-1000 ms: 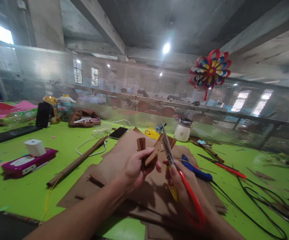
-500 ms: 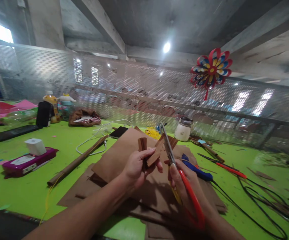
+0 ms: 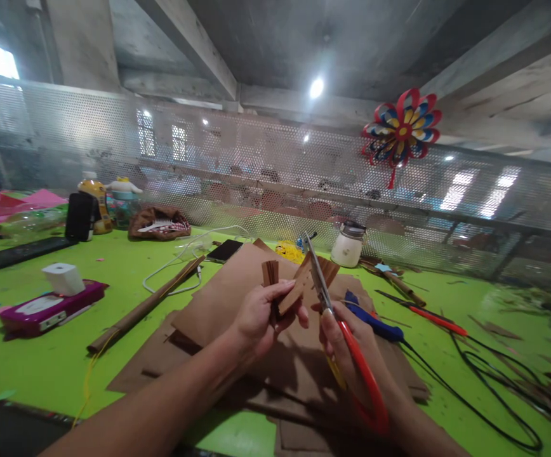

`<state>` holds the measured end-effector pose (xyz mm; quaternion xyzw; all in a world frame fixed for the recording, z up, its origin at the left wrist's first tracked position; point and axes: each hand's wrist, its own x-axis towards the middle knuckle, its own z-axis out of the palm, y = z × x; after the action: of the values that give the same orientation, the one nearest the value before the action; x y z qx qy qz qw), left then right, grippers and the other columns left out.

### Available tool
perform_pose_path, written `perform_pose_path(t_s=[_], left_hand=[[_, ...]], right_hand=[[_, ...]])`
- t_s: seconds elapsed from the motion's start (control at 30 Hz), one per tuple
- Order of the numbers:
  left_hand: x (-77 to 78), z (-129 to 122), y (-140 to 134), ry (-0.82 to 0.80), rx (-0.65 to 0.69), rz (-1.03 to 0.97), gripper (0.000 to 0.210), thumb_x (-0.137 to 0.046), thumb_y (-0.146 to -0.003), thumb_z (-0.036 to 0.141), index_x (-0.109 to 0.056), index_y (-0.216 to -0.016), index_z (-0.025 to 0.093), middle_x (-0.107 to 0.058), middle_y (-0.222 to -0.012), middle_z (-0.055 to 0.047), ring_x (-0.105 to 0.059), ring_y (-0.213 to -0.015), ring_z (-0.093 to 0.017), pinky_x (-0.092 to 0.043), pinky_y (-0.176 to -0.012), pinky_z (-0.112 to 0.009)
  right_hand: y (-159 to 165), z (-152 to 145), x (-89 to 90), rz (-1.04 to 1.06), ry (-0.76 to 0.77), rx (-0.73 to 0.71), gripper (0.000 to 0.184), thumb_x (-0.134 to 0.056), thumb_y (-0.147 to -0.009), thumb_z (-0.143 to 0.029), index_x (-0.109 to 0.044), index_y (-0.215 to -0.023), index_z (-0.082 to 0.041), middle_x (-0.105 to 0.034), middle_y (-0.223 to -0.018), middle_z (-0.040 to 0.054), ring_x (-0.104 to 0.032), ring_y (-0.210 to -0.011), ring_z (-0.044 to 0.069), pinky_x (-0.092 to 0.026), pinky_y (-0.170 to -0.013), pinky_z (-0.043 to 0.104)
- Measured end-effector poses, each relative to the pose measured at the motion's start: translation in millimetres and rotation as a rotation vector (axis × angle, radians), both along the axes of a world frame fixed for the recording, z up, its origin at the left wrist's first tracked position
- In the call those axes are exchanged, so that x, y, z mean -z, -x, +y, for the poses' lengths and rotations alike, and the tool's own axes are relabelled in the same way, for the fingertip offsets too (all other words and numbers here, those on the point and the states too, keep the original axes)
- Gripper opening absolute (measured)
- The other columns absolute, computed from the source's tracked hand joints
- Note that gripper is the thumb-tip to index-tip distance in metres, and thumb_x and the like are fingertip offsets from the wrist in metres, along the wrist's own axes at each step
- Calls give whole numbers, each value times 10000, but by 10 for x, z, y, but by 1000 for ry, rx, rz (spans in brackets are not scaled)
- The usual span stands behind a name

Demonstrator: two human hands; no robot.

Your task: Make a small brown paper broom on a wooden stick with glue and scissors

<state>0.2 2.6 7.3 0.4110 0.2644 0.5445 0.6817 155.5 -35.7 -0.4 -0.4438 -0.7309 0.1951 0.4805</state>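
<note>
Pinched in my left hand is a folded, pleated piece of brown paper, its layers fanning out at both ends. My right hand grips a pair of scissors with red and yellow handles. The blades point up and away, lying against the right part of the pleated paper; whether they are parted cannot be made out. Beneath both hands spreads a stack of brown paper sheets. Just right of my right hand lies a blue-handled tool with a black cord.
A rolled brown paper tube lies left, near a purple tissue pack. Behind the sheets are yellow string and a white jar. A red-handled corded tool lies right. A perforated metal screen borders the green table.
The view has shifted very slightly. Both hands, the pleated paper and the scissors keep nearly the same positions.
</note>
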Motion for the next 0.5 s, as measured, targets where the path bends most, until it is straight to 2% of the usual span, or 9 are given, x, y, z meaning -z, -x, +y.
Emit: perform_pose_path(t_s=[0.13, 0.5], left_hand=[[4, 2, 5, -7, 4, -14, 181, -528, -774, 277, -577, -693, 122, -624, -509, -66, -578, -458, -152, -375, -498, -232], [-15, 16, 4, 31, 8, -25, 165, -512, -780, 237, -564, -670, 126, -618, -521, -62, -571, -457, -143, -386, -491, -227]], right_hand=[[-3, -11, -4, 5, 63, -20, 374, -409, -873, -514, -583, -813, -189, -546, -603, 5, -480, -501, 130, -393, -455, 219], [-45, 86, 39, 142, 42, 74, 420, -417, -851, -562, -543, -725, -182, -522, -568, -4, -465, -479, 120, -394, -446, 228]])
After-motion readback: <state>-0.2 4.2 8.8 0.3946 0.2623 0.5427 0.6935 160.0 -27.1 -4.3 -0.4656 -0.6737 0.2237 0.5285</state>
